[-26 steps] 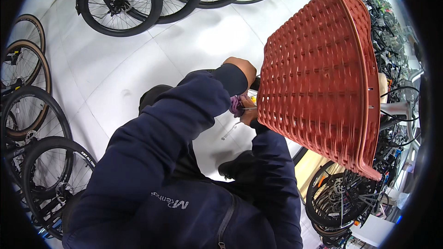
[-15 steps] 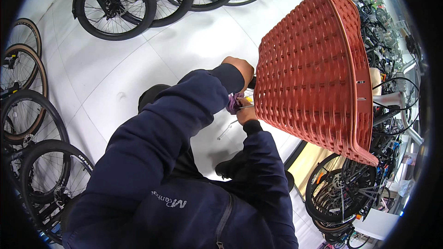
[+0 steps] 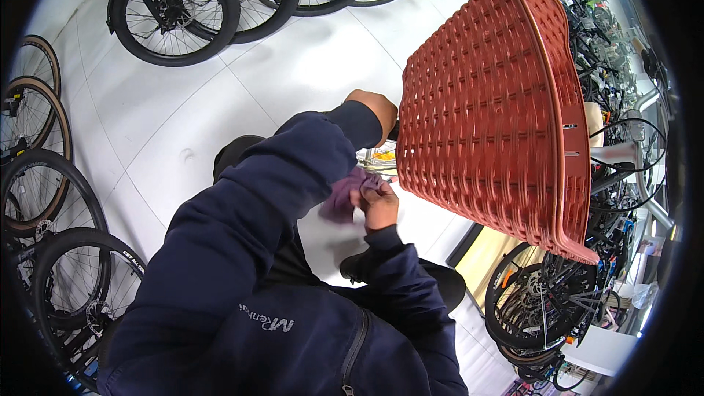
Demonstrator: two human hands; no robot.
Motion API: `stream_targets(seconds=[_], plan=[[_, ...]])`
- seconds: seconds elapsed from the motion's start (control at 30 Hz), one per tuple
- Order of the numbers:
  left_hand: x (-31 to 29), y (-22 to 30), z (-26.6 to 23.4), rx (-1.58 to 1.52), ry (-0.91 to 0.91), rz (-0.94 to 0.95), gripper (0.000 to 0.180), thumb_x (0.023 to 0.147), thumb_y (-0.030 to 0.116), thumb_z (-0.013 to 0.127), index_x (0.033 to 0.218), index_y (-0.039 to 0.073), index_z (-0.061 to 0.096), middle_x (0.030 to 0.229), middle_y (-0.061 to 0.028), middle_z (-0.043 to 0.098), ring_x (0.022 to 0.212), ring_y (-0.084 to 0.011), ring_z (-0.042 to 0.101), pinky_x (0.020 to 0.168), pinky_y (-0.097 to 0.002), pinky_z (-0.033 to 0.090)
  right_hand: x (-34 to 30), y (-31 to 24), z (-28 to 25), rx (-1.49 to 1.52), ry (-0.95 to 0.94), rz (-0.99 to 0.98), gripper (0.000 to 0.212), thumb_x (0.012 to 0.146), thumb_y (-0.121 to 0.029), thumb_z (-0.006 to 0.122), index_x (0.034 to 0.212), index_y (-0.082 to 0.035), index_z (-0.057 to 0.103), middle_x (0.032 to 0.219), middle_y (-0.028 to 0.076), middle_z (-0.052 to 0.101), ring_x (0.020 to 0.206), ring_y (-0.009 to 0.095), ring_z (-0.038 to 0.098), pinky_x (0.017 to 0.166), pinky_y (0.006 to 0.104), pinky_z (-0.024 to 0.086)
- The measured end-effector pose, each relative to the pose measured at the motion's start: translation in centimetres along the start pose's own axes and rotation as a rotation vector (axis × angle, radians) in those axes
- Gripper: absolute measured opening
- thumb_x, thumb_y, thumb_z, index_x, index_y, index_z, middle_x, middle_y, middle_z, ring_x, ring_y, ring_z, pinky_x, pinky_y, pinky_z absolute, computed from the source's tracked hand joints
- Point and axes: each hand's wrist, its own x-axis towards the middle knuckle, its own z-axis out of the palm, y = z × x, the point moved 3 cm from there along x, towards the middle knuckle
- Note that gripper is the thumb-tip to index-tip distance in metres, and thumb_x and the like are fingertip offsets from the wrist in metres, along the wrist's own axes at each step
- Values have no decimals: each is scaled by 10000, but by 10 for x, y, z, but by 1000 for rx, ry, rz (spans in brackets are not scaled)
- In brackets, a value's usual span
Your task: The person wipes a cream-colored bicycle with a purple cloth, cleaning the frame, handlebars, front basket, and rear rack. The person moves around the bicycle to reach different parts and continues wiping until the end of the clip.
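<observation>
Cloth work beside a red basket on a bike.

The right hand (image 3: 380,205) is closed around a purple cloth (image 3: 343,199), bunching it just left of the woven red basket (image 3: 499,110). The left hand (image 3: 375,108) reaches over the top with its fingers curled down behind the basket's edge, seemingly gripping something there, though I cannot tell what, since the basket hides it. A bit of bike frame (image 3: 380,158) shows between the two hands. Bike wheels (image 3: 176,7) stand about on the white floor (image 3: 183,103). To wipe well here, I would keep the left hand bracing firmly so nothing swings, fold the cloth to a clean face, and press in short strokes, keeping clear of the basket's weave.
</observation>
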Motion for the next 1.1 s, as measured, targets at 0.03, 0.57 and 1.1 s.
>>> stream_targets(seconds=[0.03,0.57,1.1], plan=[[-2,0,-1,5,-11,-3,242,759,173,644,972,117,743,923,-127,744,892,-333,718,747,-428,574,4,2,14,59,6,-212,235,864,71,556,1080,29,638,916,103,673,829,215,694,752,310,569],[-14,6,-7,8,-18,-8,237,837,216,680,1044,141,769,1062,-100,753,976,-275,729,809,-369,585,122,66,39,-1895,-264,-7,595,913,-243,526,1389,110,475,1474,313,431,1409,426,369,1179,475,241],[-17,7,-12,10,-68,23,315,751,181,742,1063,141,759,1043,-87,755,972,-273,728,793,-375,588,93,38,38,-1327,-100,-285,699,713,-148,743,1341,-42,455,1244,253,578,1187,449,547,994,480,460]])
